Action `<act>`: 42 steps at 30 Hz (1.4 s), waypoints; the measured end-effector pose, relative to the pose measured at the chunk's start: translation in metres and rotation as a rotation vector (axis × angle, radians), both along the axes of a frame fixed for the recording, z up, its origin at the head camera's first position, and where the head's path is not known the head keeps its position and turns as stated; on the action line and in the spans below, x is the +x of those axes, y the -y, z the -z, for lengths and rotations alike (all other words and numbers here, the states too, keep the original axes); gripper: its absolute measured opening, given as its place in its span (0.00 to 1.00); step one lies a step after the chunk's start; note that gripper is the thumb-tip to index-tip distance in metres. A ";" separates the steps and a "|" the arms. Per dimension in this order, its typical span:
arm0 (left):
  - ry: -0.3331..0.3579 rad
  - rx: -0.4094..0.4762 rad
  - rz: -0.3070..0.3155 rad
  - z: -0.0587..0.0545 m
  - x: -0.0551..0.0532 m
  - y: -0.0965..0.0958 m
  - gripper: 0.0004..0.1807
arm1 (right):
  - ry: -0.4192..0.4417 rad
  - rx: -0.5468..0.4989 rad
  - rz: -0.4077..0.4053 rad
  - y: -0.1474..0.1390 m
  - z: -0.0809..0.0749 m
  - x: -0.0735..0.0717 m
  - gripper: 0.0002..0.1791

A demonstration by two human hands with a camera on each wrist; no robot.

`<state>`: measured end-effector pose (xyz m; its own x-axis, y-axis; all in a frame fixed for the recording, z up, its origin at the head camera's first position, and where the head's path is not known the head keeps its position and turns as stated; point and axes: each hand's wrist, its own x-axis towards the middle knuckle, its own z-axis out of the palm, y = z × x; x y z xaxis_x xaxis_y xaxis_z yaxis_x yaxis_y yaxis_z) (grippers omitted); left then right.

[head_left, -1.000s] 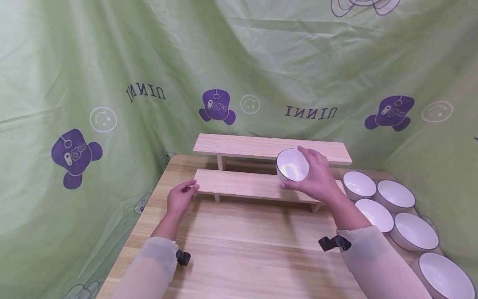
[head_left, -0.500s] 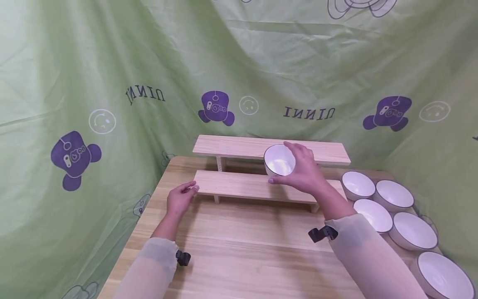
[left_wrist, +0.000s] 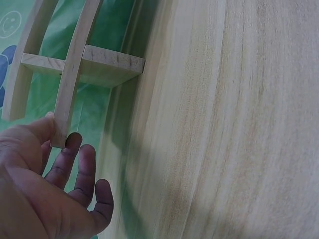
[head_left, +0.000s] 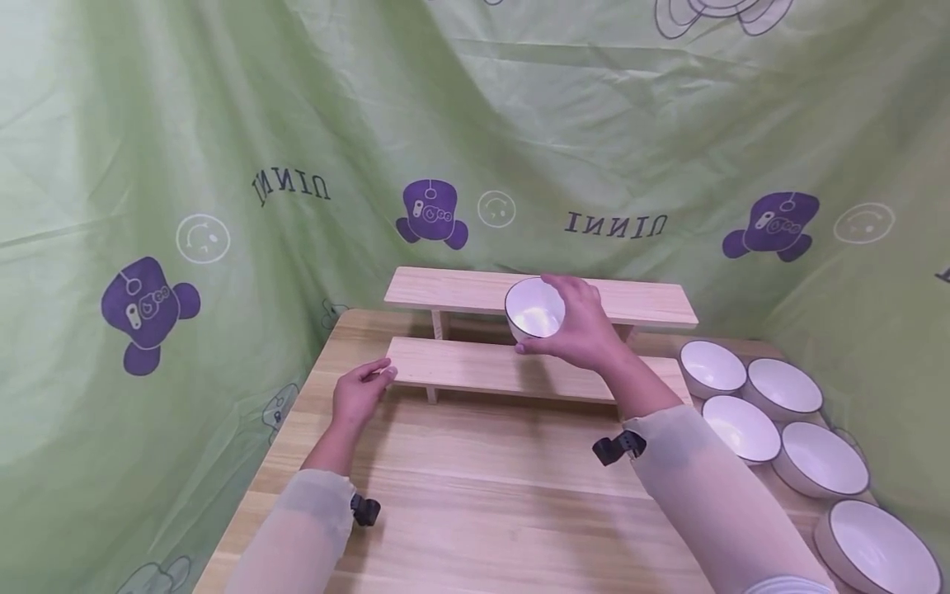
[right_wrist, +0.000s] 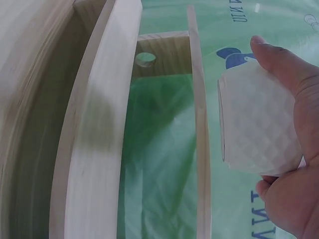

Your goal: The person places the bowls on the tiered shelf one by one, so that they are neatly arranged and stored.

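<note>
My right hand (head_left: 586, 330) grips a white bowl (head_left: 534, 308) with a thin dark rim, thumb low and fingers at the upper rim. The bowl is tilted with its opening toward the head camera and hangs over the two-tier wooden shelf (head_left: 460, 363). Diamond-patterned relief covers the outer wall of the bowl (right_wrist: 261, 119) in the right wrist view. At the left end of the lower board, my left hand (head_left: 360, 396) pinches the corner. In the left wrist view the thumb and index finger of my left hand (left_wrist: 50, 184) lie on either side of the board's end (left_wrist: 62, 122).
Several more white bowls (head_left: 820, 460) stand with openings up along the right side of the wooden table (head_left: 490, 511). The upper board (head_left: 453, 289) sits behind and above the lower one. A green printed cloth (head_left: 334, 99) hangs behind and around the table.
My right hand has carried the bowl left and slightly upward in the head view, from over the right half of the shelf toward its middle. The left hand stays at the board's end.
</note>
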<state>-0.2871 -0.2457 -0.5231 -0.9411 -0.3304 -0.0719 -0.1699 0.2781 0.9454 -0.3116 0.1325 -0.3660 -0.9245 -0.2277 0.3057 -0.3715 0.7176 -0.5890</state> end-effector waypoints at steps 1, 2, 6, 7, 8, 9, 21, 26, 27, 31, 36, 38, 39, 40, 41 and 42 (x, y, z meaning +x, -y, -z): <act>0.001 0.005 0.002 0.000 0.000 -0.001 0.24 | -0.004 -0.001 -0.002 0.002 -0.001 -0.001 0.68; 0.000 0.010 0.008 -0.001 -0.001 -0.001 0.24 | -0.005 -0.002 -0.005 0.003 -0.001 -0.002 0.69; -0.004 0.031 0.017 -0.002 -0.001 -0.004 0.24 | -0.009 0.001 -0.008 0.010 -0.004 -0.007 0.68; -0.007 0.037 0.015 -0.002 -0.001 -0.005 0.23 | -0.010 -0.001 -0.009 0.011 -0.005 -0.008 0.68; -0.011 0.038 0.015 -0.003 -0.001 -0.005 0.23 | -0.011 -0.005 -0.008 0.013 -0.006 -0.009 0.68; -0.014 0.035 0.011 -0.002 -0.001 -0.005 0.23 | -0.015 -0.008 -0.009 0.016 -0.006 -0.011 0.68; -0.019 0.038 0.008 -0.002 0.002 0.000 0.23 | -0.011 -0.016 -0.038 0.043 -0.013 -0.025 0.69; -0.024 0.043 -0.008 -0.001 0.001 -0.001 0.22 | -0.003 -0.019 -0.053 0.051 -0.015 -0.031 0.69; -0.027 0.043 -0.005 -0.002 0.000 -0.001 0.23 | 0.000 -0.021 -0.055 0.052 -0.015 -0.032 0.69; -0.024 0.052 0.014 -0.001 -0.002 -0.003 0.23 | 0.014 -0.024 -0.057 0.056 -0.014 -0.037 0.70; -0.024 0.073 0.008 -0.001 -0.002 -0.002 0.24 | 0.038 -0.043 -0.059 0.064 -0.011 -0.044 0.70; -0.025 0.075 0.003 -0.001 -0.001 0.000 0.24 | 0.044 -0.045 -0.057 0.069 -0.010 -0.048 0.70; -0.024 0.075 0.000 -0.001 0.000 0.000 0.24 | 0.047 -0.046 -0.056 0.071 -0.010 -0.049 0.69; -0.024 0.074 -0.002 -0.002 0.000 0.001 0.24 | 0.048 -0.044 -0.055 0.073 -0.009 -0.051 0.69; -0.025 0.069 -0.002 -0.002 0.000 0.002 0.24 | 0.050 -0.042 -0.052 0.076 -0.009 -0.052 0.69; -0.022 0.066 -0.004 -0.002 0.000 0.002 0.23 | 0.052 -0.040 -0.051 0.078 -0.008 -0.054 0.69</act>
<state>-0.2869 -0.2480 -0.5211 -0.9414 -0.3293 -0.0731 -0.1500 0.2146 0.9651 -0.3651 0.0546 -0.3575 -0.9268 -0.2637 0.2674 -0.3753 0.6740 -0.6363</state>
